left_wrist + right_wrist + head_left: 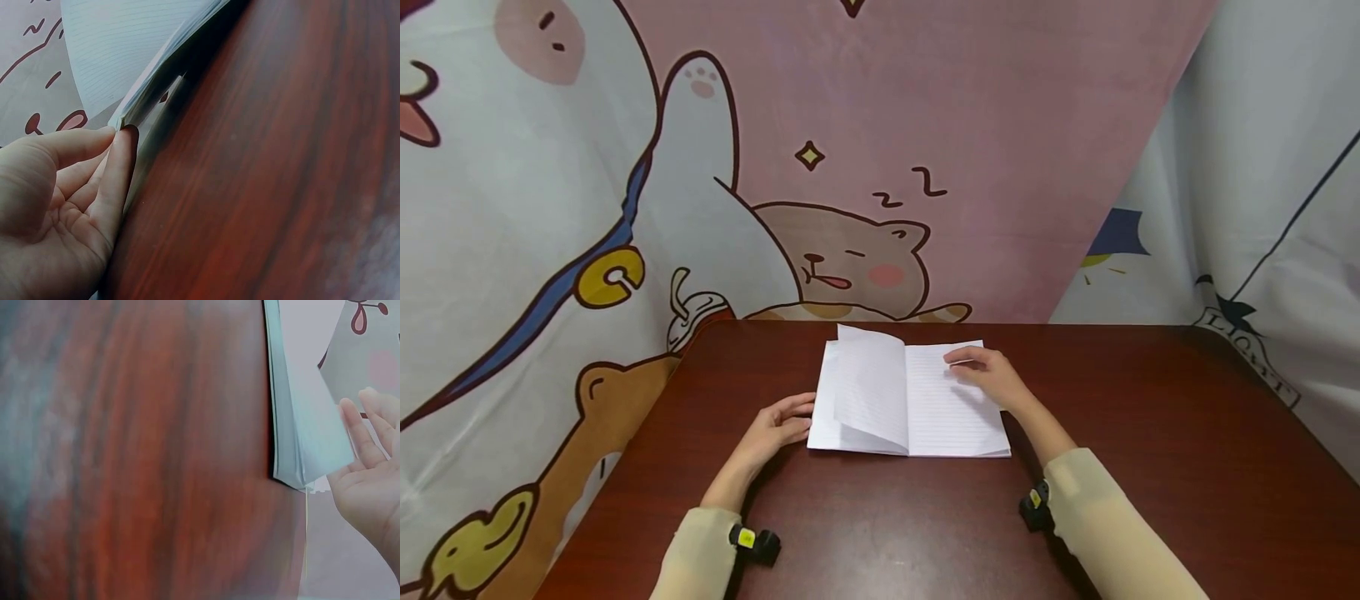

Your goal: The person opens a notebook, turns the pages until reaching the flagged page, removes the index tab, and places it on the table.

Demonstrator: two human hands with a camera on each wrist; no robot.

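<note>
An open notebook (955, 408) with white lined pages lies on the table, and a page on its left half stands partly lifted. At its left edge, my left hand (769, 433) pinches the notebook. In the left wrist view, the thumb of the left hand (62, 194) is above the notebook edge (165, 65) and a finger is below it. Over the upper part of the right-hand page is my right hand (991, 379), its fingers loosely bent. The right wrist view shows that hand (372, 450) holding nothing, beside a raised page corner (322, 437).
The dark reddish-brown wooden table (895, 525) extends around the notebook on every side. Behind and beside it hangs a cloth (1000, 167) printed with cartoon animals. Each wrist wears a small black camera (765, 547) by a cream sleeve (700, 550).
</note>
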